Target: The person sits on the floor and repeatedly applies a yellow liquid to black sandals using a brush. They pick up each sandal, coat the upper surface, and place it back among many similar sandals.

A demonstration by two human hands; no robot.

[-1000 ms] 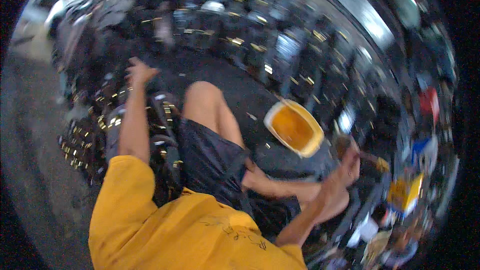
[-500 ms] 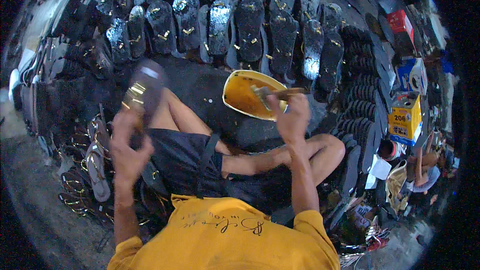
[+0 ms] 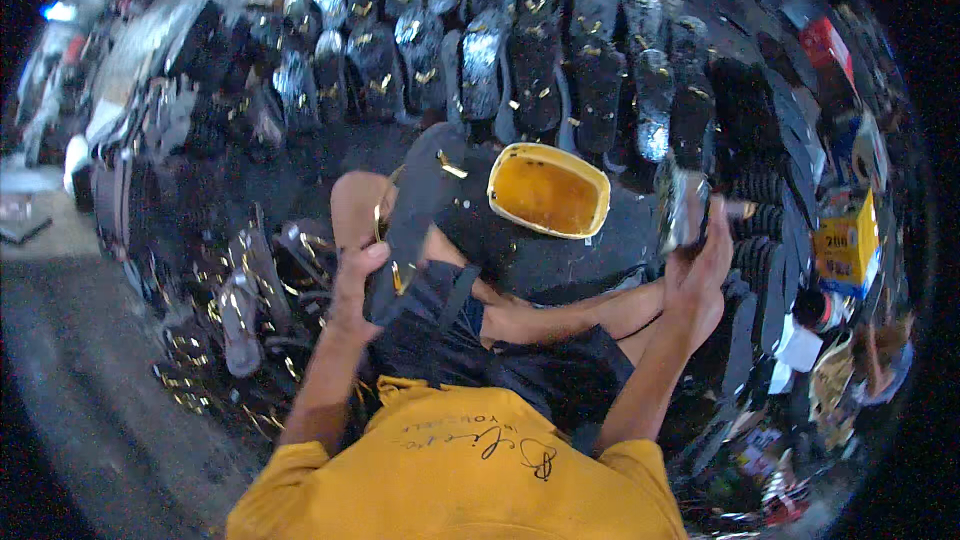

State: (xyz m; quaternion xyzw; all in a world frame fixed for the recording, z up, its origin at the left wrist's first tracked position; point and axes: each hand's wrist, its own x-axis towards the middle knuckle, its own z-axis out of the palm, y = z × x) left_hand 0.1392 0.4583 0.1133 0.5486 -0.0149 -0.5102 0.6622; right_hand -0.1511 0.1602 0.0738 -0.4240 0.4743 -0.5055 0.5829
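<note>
My left hand grips a dark sandal by its lower end, above my left leg. The sandal is tilted, its flat dark sole side showing, with a gold tab near the top and a thin gold strap at its left edge. Over on the right, my right hand is closed around the lower end of a shiny, wet-looking sole. A wooden brush handle sticks out beyond its fingers; the bristles are hidden. Between the hands stands a cream tub of amber liquid.
Rows of dark soles with gold tabs line the far side. Stacked soles stand at the right, near a yellow box. Finished-looking sandals with gold straps lie at the left. Another person sits at the far right.
My right hand has moved from the tub to the right and now holds a shiny sole along with the brush. My left hand has turned the sandal and brought it rightward. The view has shifted.
</note>
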